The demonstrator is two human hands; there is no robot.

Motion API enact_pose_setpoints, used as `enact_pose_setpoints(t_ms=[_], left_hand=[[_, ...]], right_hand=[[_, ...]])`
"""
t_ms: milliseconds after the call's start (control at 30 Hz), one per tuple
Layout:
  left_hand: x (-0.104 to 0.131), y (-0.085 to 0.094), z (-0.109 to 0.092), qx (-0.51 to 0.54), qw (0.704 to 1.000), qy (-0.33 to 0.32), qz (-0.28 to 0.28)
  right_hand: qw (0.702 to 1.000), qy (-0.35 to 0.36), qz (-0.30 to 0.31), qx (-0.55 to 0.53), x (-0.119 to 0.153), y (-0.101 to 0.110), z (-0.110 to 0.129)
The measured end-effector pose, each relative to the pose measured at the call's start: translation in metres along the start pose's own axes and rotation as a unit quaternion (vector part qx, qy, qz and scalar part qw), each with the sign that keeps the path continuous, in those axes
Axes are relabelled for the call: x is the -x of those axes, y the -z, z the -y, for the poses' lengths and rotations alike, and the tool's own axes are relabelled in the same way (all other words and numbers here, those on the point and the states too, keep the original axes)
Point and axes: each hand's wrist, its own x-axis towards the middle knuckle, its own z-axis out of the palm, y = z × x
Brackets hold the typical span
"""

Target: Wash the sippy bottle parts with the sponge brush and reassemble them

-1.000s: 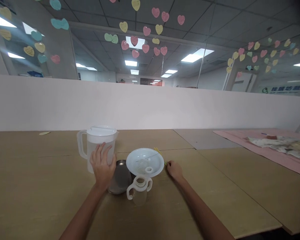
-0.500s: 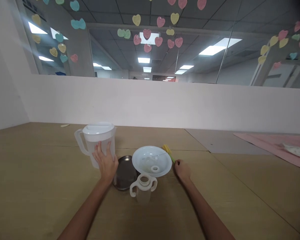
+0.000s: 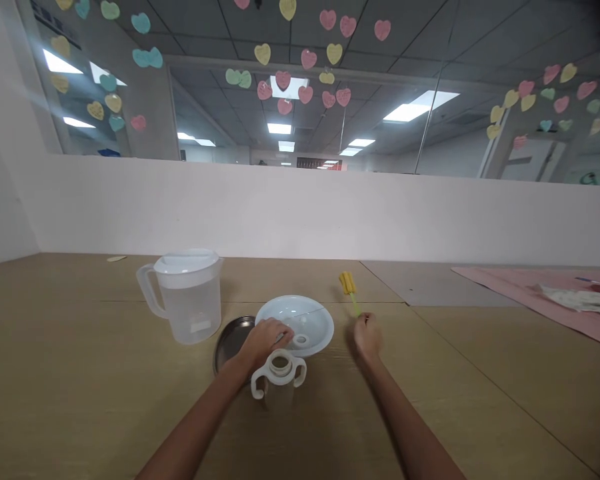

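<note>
My right hand (image 3: 369,335) grips the green handle of a bottle brush (image 3: 348,283), its yellow sponge head pointing up and away. My left hand (image 3: 266,340) reaches over the left rim of a white bowl (image 3: 325,331), fingers curled inward; what they hold, if anything, is hidden. Inside the bowl lies a white ring (image 3: 301,341). Just below this hand stands a two-handled baby bottle (image 3: 280,380), its mouth uncovered. A dark metal plate (image 3: 223,349) sits partly beneath my left wrist and beside the bowl.
A clear plastic pitcher (image 3: 190,307) with a white lid stands left of the plate. Far back left lies a small pale flat piece (image 3: 117,258). On the right, a pink mat (image 3: 505,287) carries white material (image 3: 580,299). A wall runs along the back.
My left hand has left the pitcher's side and moved right to the bowl. My right hand has raised the brush away from the bowl's rim, its head now more upright.
</note>
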Motion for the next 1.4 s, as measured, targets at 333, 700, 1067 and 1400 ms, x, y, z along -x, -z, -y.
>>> enact_pose_setpoints(t_ms=[333, 700, 1067, 1400], left_hand=[[0.006, -0.013, 0.013, -0.094, 0.992, -0.051, -0.067], [0.015, -0.022, 0.013, -0.1, 0.987, 0.01, -0.123], [0.014, -0.025, 0.004, 0.11, 0.961, 0.121, -0.225], [0.015, -0.02, 0.003, 0.187, 0.941, 0.1, -0.265]], right_hand=[[0.995, -0.039, -0.023, -0.084, 0.013, 0.021, 0.029], [0.995, 0.061, -0.025, -0.078, 0.027, 0.025, 0.038], [0.986, 0.155, -0.036, -0.045, 0.033, 0.025, 0.037], [0.872, 0.464, -0.134, -0.077, 0.046, 0.026, 0.042]])
